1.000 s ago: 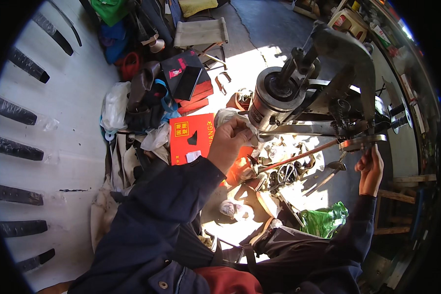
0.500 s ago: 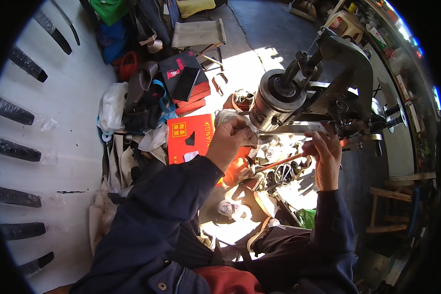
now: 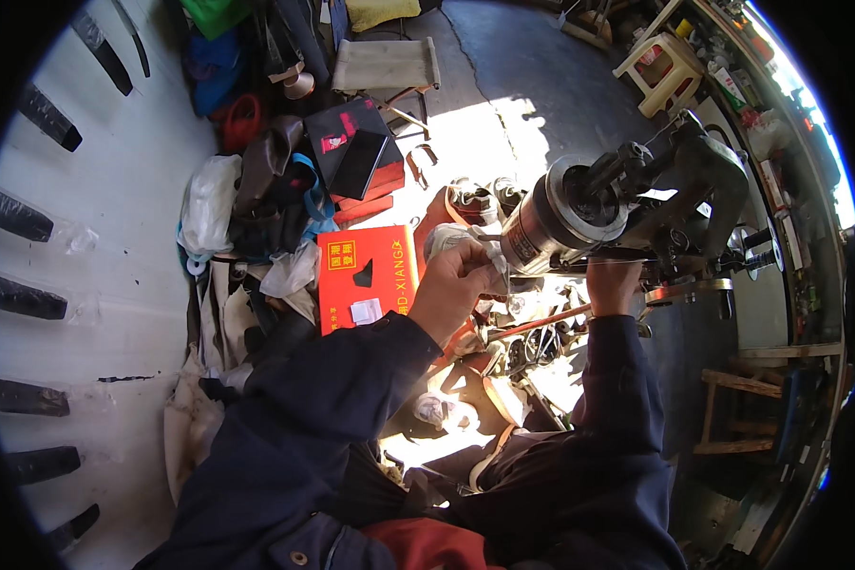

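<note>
A dark metal sewing machine (image 3: 711,195) with a shiny steel cylinder (image 3: 532,228) stands in front of me. My left hand (image 3: 458,285) is just left of the cylinder, thumb and fingers pinched on a thin, pale piece of material (image 3: 496,255). More whitish material (image 3: 444,237) shows behind the fingers; its kind I cannot make out. My right hand (image 3: 615,282) reaches up under the machine's narrow arm. Only its back and wrist show there, with the fingers hidden behind the metal.
Left of my hands lies a red box (image 3: 366,271), beyond it a black phone (image 3: 358,163) on stacked boxes. A folding stool (image 3: 387,65) and a plastic stool (image 3: 663,74) stand farther off. Shoes (image 3: 446,410) and scraps clutter the sunlit floor below. A wooden frame (image 3: 743,413) is at right.
My right hand has gone from beside the machine's narrow arm to beneath it, its fingers passing out of sight. The machine's head sits farther right in view. The left hand keeps its pinch.
</note>
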{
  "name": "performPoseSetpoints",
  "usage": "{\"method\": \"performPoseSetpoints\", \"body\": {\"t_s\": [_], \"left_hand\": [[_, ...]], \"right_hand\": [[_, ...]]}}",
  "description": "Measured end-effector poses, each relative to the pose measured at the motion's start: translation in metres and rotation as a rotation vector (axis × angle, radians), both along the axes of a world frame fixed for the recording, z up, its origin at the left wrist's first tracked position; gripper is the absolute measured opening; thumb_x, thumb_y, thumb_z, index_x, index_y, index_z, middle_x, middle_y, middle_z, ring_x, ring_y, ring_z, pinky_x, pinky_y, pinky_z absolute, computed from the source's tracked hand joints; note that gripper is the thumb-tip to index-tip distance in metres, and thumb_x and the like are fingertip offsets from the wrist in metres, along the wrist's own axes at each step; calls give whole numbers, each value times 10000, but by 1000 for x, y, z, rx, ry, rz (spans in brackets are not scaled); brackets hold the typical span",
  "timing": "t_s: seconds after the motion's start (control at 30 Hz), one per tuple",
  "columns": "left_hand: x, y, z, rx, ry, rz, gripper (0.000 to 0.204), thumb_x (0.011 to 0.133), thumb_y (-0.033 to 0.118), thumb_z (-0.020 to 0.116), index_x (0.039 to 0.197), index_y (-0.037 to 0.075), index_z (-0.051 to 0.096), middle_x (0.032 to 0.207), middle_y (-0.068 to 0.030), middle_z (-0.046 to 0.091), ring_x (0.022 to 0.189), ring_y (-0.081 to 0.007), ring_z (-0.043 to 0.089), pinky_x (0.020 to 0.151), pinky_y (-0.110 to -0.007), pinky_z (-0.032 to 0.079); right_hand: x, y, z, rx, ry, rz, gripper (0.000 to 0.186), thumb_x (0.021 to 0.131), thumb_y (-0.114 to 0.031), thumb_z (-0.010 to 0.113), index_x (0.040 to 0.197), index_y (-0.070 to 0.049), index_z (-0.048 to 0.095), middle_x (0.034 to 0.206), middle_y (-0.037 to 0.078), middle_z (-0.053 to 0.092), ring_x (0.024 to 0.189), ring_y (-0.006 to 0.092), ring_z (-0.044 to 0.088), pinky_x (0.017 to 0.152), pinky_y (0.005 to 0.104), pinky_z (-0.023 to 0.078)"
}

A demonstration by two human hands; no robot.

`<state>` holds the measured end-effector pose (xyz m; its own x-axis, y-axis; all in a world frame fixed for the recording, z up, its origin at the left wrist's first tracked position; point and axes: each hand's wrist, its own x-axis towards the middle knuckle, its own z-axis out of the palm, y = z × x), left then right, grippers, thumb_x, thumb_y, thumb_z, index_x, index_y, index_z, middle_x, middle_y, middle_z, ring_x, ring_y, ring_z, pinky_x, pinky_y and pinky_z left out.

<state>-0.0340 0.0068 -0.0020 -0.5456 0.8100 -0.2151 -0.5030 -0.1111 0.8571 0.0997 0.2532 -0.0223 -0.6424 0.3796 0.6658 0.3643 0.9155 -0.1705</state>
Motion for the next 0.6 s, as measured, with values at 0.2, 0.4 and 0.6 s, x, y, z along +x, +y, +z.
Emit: {"method": "performPoseSetpoints", "body": {"t_s": [0.2, 0.4, 0.6], "left_hand": [[2, -1, 1, 29, 36, 16, 146, 993, 40, 588, 1117, -31, 617, 993, -68, 695, 887, -125, 681, 841, -277, 547], [-4, -11, 0, 45, 24, 7, 94, 990, 9, 555, 1067, -24, 599, 967, -91, 675, 866, -163, 686, 811, -313, 571], [-2, -12, 2, 24, 47, 34, 65, 992, 30, 567, 1021, -26, 577, 883, -77, 648, 749, -153, 644, 743, -311, 586]], "right_hand": [[-15, -47, 50, -376, -4, 33, 178, 826, -72, 678, 991, -8, 697, 992, 184, 712, 929, 397, 660, 818, 445, 501], [22, -89, 102, -283, 17, 190, 124, 865, -49, 690, 981, -30, 727, 875, 137, 711, 730, 290, 694, 666, 363, 525], [45, -125, 141, -334, 200, 341, 388, 816, 23, 711, 1200, -19, 675, 751, 39, 667, 553, 86, 585, 518, 226, 432]]}}
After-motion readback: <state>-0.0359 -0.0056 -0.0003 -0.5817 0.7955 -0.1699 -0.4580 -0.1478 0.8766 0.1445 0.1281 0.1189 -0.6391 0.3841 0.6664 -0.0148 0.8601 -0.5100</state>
